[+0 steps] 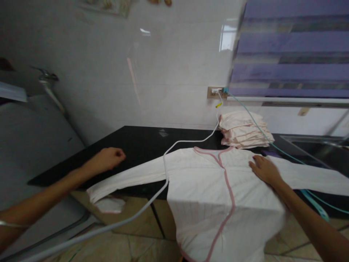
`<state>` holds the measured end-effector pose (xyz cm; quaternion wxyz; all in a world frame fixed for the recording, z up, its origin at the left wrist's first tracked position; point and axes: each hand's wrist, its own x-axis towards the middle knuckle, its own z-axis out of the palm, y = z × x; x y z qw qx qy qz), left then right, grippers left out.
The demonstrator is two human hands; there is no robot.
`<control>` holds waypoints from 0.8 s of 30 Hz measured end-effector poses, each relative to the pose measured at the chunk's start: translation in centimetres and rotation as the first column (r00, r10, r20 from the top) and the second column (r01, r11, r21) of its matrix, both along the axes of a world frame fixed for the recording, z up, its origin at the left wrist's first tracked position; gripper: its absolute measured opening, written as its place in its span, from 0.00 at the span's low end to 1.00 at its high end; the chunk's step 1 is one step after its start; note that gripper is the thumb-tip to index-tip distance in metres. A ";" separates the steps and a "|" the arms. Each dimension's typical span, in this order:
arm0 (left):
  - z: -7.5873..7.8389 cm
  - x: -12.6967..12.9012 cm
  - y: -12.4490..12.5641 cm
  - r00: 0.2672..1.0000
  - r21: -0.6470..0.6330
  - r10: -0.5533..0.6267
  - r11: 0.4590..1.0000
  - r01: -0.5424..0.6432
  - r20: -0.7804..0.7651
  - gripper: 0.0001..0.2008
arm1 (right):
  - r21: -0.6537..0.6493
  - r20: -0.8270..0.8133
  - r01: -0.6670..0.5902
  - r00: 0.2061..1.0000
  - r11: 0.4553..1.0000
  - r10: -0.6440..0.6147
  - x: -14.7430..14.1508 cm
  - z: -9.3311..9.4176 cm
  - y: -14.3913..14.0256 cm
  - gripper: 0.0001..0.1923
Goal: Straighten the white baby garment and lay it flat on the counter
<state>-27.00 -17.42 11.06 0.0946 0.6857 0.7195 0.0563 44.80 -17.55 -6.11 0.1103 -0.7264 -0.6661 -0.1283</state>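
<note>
A white long-sleeved top [201, 193] with pink trim at the neck and down the front lies spread over the black counter, its body hanging past the front edge. Its sleeves stretch out to both sides, and the left cuff droops over the edge. My right hand [264, 169] rests on the top near the right shoulder, fingers spread on the cloth. Above the counter, beyond the left sleeve, my left hand [110, 158] is curled closed and slightly blurred, with nothing visible in it. A white cable [166, 171] runs across the left shoulder.
Folded white, pink-edged clothes [242, 129] are stacked at the back of the black counter [141, 140]. A wall socket [216, 92] feeds the white cable and a teal cord [251, 114]. A teal strip-like object [316, 205] and a sink [321, 145] are at right; a tap [47, 76] is at left.
</note>
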 end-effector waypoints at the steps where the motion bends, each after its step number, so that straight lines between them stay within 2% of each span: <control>1: -1.9 1.7 1.4 0.998 0.006 -0.063 0.998 0.063 0.003 0.19 | 0.002 0.005 -0.001 1.000 1.000 0.001 0.0 0.0 0.0 0.26; 3: -5.1 5.0 2.6 0.988 0.040 -0.136 0.990 0.139 -0.077 0.20 | 0.008 0.008 -0.001 1.000 1.000 0.001 0.0 0.0 0.0 0.25; 5: -7.1 7.7 2.1 0.975 0.058 -0.111 0.991 0.124 -0.193 0.21 | 0.012 0.002 -0.003 1.000 1.000 0.003 0.0 0.0 0.0 0.24; 8: -8.1 10.4 0.6 0.950 0.048 -0.072 0.995 0.090 -0.305 0.26 | 0.007 -0.001 -0.005 1.000 1.000 0.005 0.0 0.0 0.1 0.24; 11: -8.4 11.6 0.1 0.955 0.005 -0.045 0.999 0.049 -0.294 0.32 | 0.000 0.002 -0.004 1.000 1.000 0.004 0.1 0.0 0.2 0.25; 15: -9.7 11.4 1.2 0.983 -0.064 0.017 0.998 -0.029 -0.181 0.43 | -0.002 -0.019 0.001 1.000 1.000 -0.001 0.0 0.0 0.3 0.25; 17: -10.4 10.5 2.4 0.989 -0.105 -0.024 0.994 0.008 -0.146 0.43 | 0.003 -0.029 0.003 1.000 1.000 -0.003 -0.2 0.0 0.2 0.25; 19: -10.8 9.2 4.0 0.986 -0.102 -0.116 0.989 0.104 -0.120 0.42 | 0.006 -0.034 0.006 0.999 1.000 -0.006 -0.4 0.2 0.1 0.25; 22: -10.6 7.0 6.2 0.960 0.024 -0.275 0.961 0.277 -0.061 0.37 | 0.007 -0.035 0.007 0.999 1.000 -0.007 -0.6 0.3 -0.1 0.25; 24: -10.0 5.6 6.8 0.965 0.177 -0.256 0.949 0.261 -0.054 0.34 | 0.013 -0.029 0.006 1.000 1.000 -0.006 -0.6 0.3 -0.1 0.25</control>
